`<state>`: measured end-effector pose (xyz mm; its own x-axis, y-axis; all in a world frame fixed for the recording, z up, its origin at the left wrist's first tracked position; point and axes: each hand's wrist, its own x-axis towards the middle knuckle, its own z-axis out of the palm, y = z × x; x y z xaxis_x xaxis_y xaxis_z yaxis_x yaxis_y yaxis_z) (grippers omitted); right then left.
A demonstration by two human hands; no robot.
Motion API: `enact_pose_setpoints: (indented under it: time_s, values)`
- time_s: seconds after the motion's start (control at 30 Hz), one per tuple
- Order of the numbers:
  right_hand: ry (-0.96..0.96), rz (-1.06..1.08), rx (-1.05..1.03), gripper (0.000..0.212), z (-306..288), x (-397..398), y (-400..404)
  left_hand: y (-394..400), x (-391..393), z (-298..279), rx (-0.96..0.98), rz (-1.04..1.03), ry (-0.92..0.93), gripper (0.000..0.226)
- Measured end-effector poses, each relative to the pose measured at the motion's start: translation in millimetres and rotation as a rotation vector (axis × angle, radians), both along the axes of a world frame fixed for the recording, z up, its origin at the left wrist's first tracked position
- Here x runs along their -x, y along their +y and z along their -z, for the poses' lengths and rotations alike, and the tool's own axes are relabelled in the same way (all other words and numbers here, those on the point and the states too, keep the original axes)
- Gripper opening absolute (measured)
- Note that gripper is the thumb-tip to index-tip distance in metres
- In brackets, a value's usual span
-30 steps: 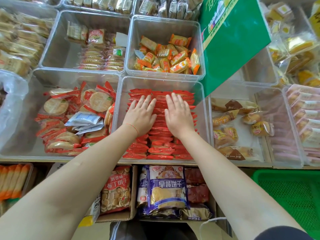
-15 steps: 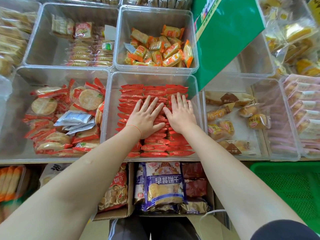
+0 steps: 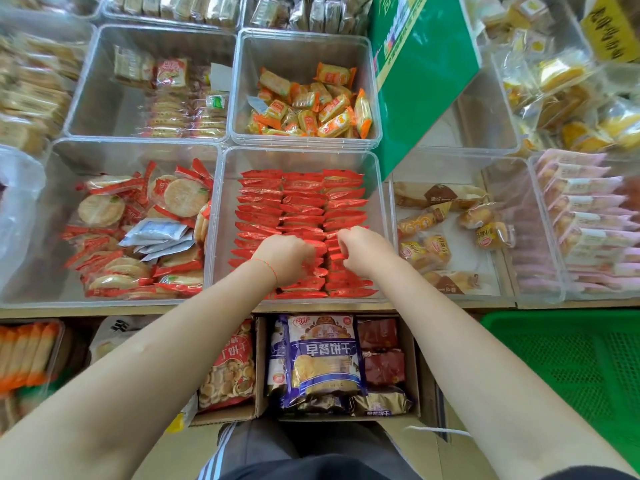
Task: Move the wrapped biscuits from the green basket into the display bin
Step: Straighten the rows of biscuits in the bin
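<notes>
Red biscuits (image 3: pixel 301 202) rowed in bin (image 3: pixel 221 216); basket (image 3: pixel 568 355) at four o'clock looks empty. Left hand (image 3: pixel 285 259), right hand (image 3: pixel 363 249) curled among packets; pinching unclear.

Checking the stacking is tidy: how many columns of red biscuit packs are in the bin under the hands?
3: a left column, a middle column and a right column, side by side in the display bin. Both hands hide parts of the near rows.

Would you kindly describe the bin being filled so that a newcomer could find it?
In the front row of clear plastic bins, take the display bin both hands reach into. Only it holds red wrapped biscuits in neat rows; the left neighbour's round crackers lie jumbled.
</notes>
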<state>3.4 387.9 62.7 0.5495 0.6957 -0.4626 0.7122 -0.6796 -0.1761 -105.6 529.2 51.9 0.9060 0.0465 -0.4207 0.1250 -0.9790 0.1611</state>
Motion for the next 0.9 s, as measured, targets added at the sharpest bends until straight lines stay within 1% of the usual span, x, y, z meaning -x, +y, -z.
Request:
enact_pose_setpoints:
  time_s: [0.1, 0.2, 0.3, 0.37, 0.47, 0.57, 0.67, 0.77, 0.9]
  values:
    - [-0.109, 0.084, -0.086, 0.01, 3.5, 5.6, -4.0, 2.1, 6.9, 0.0, -0.082, -0.022, 0.001, 0.025]
    - [-0.122, 0.12, -0.118, 0.007, 0.0, 9.2, -5.4, -3.8, 9.2, -1.3, -0.119, -0.021, -0.017, 0.028]
    - [-0.102, 0.061, -0.054, 0.006, -2.3, 9.8, -11.5, -12.4, 8.8, -0.8, -0.139, 0.03, -0.015, 0.022]
    - [-0.127, -0.014, -0.035, 0.017, -2.7, 12.2, -17.2, -14.9, 8.7, -1.5, -0.171, 0.063, -0.001, 0.025]
    - [-0.2, -0.125, -0.047, 0.026, -1.3, 18.6, -22.1, -14.3, 9.6, -4.7, -0.233, 0.118, -0.008, 0.031]
    - [-0.246, -0.167, -0.074, 0.025, 2.0, 20.8, -24.2, -12.6, 12.3, -7.8, -0.276, 0.121, -0.006, 0.028]
    - [-0.262, -0.164, -0.103, 0.022, 2.9, 20.2, -29.0, -14.6, 14.7, -10.7, -0.286, 0.091, 0.026, 0.025]
    - [-0.264, -0.165, -0.111, 0.022, 0.9, 21.0, -30.5, -16.5, 17.1, -10.5, -0.27, 0.082, 0.016, 0.023]
    - [-0.221, -0.139, -0.074, 0.026, -4.5, 20.9, -26.8, -18.4, 16.5, -8.1, -0.183, -0.012, -0.037, 0.018]
